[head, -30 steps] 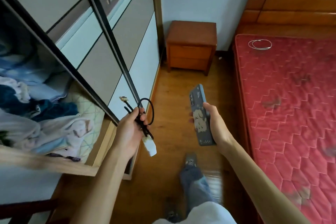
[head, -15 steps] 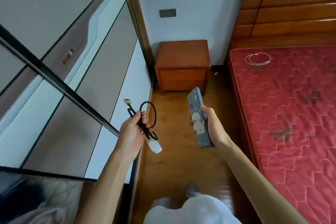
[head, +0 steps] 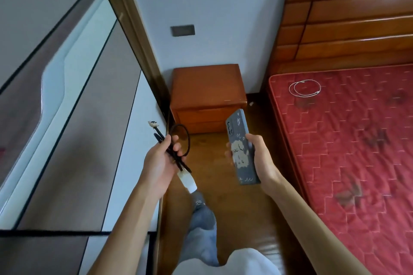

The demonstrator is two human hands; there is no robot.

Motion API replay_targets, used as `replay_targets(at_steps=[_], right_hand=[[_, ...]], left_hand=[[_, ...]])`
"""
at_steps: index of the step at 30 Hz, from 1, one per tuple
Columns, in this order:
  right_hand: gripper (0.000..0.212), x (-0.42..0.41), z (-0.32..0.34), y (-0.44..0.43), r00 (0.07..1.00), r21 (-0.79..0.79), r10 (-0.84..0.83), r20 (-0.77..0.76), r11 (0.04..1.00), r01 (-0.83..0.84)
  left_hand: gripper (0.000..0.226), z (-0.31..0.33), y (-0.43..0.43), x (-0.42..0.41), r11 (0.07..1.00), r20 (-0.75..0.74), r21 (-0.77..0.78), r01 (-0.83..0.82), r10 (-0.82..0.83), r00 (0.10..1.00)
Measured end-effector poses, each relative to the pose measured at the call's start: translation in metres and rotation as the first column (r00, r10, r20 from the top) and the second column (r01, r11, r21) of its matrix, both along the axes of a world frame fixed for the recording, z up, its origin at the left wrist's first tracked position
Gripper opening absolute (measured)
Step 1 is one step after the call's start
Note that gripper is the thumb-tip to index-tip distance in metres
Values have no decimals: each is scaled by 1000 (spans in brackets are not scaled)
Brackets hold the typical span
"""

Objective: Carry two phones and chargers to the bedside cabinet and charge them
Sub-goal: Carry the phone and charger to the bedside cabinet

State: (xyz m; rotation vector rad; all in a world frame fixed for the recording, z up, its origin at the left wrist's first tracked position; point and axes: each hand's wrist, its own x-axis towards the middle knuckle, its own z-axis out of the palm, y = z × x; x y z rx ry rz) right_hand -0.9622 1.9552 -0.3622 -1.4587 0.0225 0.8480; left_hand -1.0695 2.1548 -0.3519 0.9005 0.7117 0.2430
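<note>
While the right hand point(head: 261, 159) curls its fingers and thumb round a phone point(head: 239, 158), that phone stands nearly upright in the air above the wooden floor point(head: 232, 212). Its grey-blue case faces the camera and shows a pale cartoon animal. The left hand point(head: 158, 163) grips a bundled black charger cable point(head: 173, 152). One loop of the cable bulges out past the fingers, and a small decorated connector point(head: 153, 123) sticks up above them. A white plug block point(head: 187, 182) hangs just below the palm.

Ahead of both hands, the bedside cabinet point(head: 207, 87) sits in the corner of the room, between the wardrobe's sliding door point(head: 73, 131) and the bed. Its top looks bare. A dark wall plate point(head: 182, 30) is fixed on the wall above it.

On the red mattress point(head: 357, 152), near its head-end corner on the cabinet side, lies a coiled white cable point(head: 305, 88), well apart from the hands. A wooden headboard point(head: 348, 24) rises behind it. Between the forearms, a foot in a grey sock point(head: 202, 216) rests on the floor.
</note>
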Motion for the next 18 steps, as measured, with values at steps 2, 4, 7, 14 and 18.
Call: replay_targets(at_steps=[2, 4, 7, 14, 18], right_hand=[[50, 30, 0, 28, 1000, 3, -27, 2, 1000, 27], [48, 58, 3, 57, 999, 6, -53, 0, 999, 53], [47, 96, 7, 94, 998, -11, -63, 0, 998, 63], [48, 172, 7, 150, 986, 28, -165, -39, 986, 166], [49, 217, -2, 172, 978, 30, -186, -89, 981, 189]], left_hand=[[21, 0, 29, 33, 1000, 9, -3, 19, -19, 1000], [22, 1, 60, 65, 999, 8, 0, 42, -42, 999], [22, 5, 103, 106, 997, -4, 7, 73, -73, 997], [22, 7, 169, 195, 992, -9, 0, 125, -125, 992], [22, -2, 195, 240, 991, -37, -4, 132, -132, 991]])
